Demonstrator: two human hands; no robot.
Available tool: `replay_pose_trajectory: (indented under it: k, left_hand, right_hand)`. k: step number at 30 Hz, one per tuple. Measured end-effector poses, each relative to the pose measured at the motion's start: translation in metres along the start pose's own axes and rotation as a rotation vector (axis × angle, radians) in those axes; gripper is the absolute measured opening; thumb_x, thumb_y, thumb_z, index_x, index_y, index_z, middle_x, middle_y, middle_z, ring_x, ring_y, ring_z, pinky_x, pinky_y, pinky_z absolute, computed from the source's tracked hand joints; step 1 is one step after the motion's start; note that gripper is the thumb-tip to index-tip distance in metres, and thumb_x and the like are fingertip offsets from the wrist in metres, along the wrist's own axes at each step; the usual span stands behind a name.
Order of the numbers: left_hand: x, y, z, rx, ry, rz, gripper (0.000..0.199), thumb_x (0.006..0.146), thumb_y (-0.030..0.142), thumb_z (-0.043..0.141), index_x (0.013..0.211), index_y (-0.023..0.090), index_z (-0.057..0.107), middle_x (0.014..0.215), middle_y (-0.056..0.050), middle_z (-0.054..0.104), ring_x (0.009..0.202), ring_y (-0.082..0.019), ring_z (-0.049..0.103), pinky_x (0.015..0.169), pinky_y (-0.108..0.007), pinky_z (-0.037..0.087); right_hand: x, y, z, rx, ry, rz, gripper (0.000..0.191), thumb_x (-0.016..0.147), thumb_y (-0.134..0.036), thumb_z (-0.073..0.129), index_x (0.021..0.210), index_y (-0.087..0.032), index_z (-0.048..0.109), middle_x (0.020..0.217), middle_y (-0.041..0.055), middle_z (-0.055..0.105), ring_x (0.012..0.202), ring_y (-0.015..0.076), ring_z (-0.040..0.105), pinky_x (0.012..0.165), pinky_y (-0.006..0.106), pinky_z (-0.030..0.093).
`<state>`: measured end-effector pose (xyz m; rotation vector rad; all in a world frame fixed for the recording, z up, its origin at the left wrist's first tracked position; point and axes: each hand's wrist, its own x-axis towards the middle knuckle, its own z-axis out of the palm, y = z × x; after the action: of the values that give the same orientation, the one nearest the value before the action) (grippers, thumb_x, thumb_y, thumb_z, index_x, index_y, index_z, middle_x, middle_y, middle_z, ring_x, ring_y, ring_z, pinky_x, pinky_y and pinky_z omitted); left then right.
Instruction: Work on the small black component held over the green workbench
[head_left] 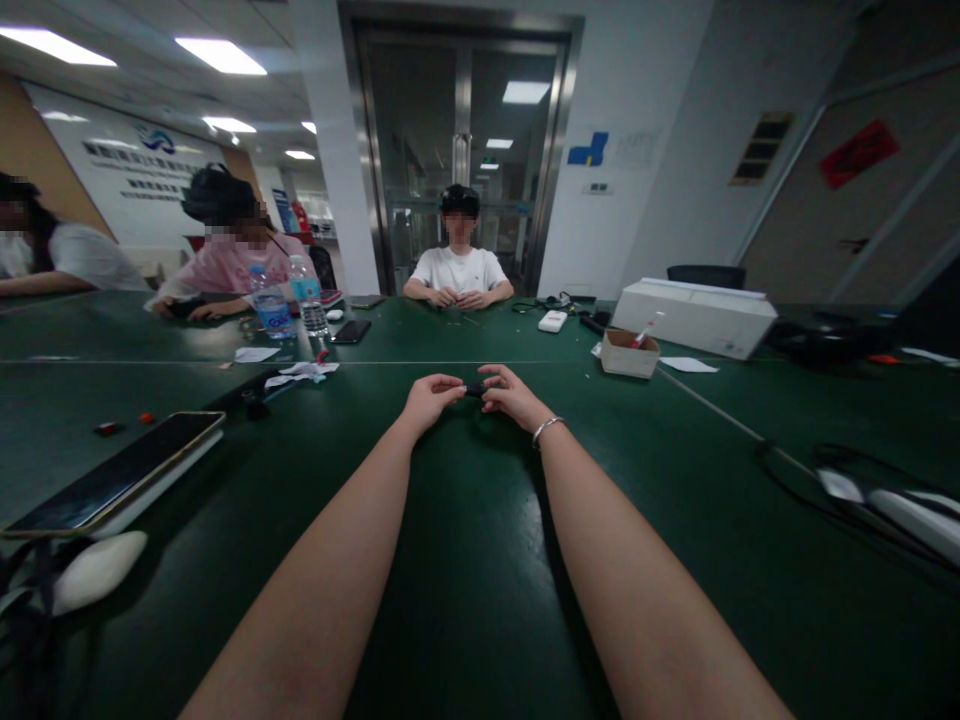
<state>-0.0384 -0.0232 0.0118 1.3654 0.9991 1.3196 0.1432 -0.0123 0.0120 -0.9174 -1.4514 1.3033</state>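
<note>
Between my two hands, over the middle of the green table (480, 560), is a small black object (474, 390) with a paler left end; its kind is too small to make out. My left hand (433, 397) pinches that paler end between thumb and fingertips. On the other side, my right hand (513, 398) has its thumb and a finger at the black end, with the index finger raised and curved above it. A silver bracelet (546, 430) circles my right wrist. Both forearms stretch forward across the table.
At left lie a phone on a white box (120, 480), a white rounded object (101, 570) and paper scraps (300, 373). Water bottles (307, 295) stand farther back. Right are a small carton (630, 353), a long white box (694, 315) and cables (817, 470). Several people sit around the table.
</note>
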Motion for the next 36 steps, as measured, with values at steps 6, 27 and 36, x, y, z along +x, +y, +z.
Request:
replay_pose_trajectory:
  k: [6,27,36]
  left_hand:
    - [-0.0016,0.0021,0.0007,-0.035,0.004,-0.015,0.037,0.053,0.029,0.082,0.081,0.010,0.067,0.073,-0.007,0.069,0.071,-0.016,0.065,0.074,-0.033,0.050]
    - [-0.0012,0.0020,0.0005,-0.041,0.020,-0.044,0.032,0.057,0.031,0.081,0.075,0.009,0.066,0.069,-0.007,0.068,0.067,-0.014,0.064,0.070,-0.029,0.050]
    - [-0.0002,0.0014,0.0004,-0.049,0.040,-0.046,0.030,0.058,0.030,0.081,0.074,0.009,0.066,0.066,-0.006,0.066,0.064,-0.013,0.063,0.066,-0.028,0.049]
  right_hand:
    - [-0.0005,-0.0026,0.0021,-0.037,0.006,0.053,0.015,0.087,-0.025,0.054,0.095,-0.014,0.057,0.057,-0.0009,0.060,0.040,0.0067,0.052,0.043,0.017,0.045]
    - [-0.0010,-0.0010,0.0017,-0.009,-0.022,0.044,0.010,0.086,-0.020,0.055,0.093,-0.014,0.058,0.059,-0.0010,0.062,0.041,0.0057,0.053,0.044,0.016,0.046]
    - [-0.0034,-0.0045,0.0025,0.003,-0.026,0.051,0.012,0.085,-0.019,0.056,0.095,-0.014,0.057,0.062,-0.0014,0.062,0.042,0.0054,0.052,0.046,0.017,0.048]
